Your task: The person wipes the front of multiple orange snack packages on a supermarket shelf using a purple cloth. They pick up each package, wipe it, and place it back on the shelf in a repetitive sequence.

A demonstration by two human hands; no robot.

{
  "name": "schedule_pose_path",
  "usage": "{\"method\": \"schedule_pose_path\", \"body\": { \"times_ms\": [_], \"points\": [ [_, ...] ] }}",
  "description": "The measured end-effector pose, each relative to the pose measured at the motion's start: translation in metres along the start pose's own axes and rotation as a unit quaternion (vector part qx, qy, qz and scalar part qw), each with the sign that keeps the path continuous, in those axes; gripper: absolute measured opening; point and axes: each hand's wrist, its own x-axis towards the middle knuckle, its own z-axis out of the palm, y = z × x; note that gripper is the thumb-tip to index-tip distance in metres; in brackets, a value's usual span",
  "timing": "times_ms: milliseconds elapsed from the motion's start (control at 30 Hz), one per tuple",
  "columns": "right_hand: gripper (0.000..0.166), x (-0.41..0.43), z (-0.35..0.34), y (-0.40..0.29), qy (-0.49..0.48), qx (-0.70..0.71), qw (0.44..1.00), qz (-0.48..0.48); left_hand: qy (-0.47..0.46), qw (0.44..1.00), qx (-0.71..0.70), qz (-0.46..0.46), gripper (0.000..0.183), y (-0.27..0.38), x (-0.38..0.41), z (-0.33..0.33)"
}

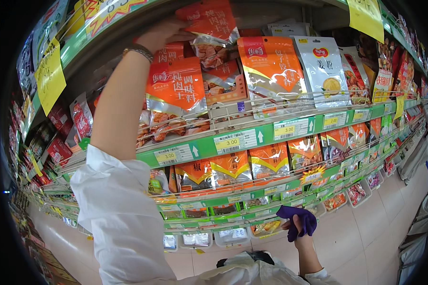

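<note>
My left hand (167, 34) reaches up onto the top visible shelf, its fingers at the left edge of an orange seasoning packet (214, 26) that tilts above the others. Whether the fingers close on this packet is not clear. Below it stand another orange seasoning packet (178, 87) and an open cardboard display box (228, 89) with packets inside. A larger orange packet (273, 71) and a silver-white packet (322, 71) are to the right. Lower right, my right hand (296, 226) holds a bunched purple cloth (301, 221) in front of the lower shelves.
A wire guard rail (235, 115) and a green price strip (207, 146) edge the shelf. Yellow paper tags (50, 76) hang from the shelf above. Several lower shelves hold packets, with plastic bins (232, 238) near the tiled floor (342, 245).
</note>
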Motion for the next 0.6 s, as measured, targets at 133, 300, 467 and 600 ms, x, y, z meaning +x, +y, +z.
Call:
{"method": "schedule_pose_path", "body": {
  "times_ms": [133,300,467,600],
  "points": [
    [0.027,0.002,0.005,-0.005,0.003,0.007,1.000,-0.009,0.013,0.999,-0.008,-0.052,0.028,0.000,-0.012,-0.011],
    [0.027,0.001,0.001,0.010,-0.030,-0.028,0.999,0.010,-0.049,0.993,-0.003,-0.105,0.025,-0.001,-0.030,-0.033],
    [0.028,-0.002,0.009,0.012,-0.040,-0.032,0.998,0.026,-0.131,0.977,0.118,-0.121,0.023,-0.006,-0.030,-0.029],
    [0.027,-0.005,0.017,0.007,-0.040,-0.033,0.999,0.014,-0.141,0.883,0.427,-0.135,0.028,0.016,-0.040,-0.004]
  ]
}}
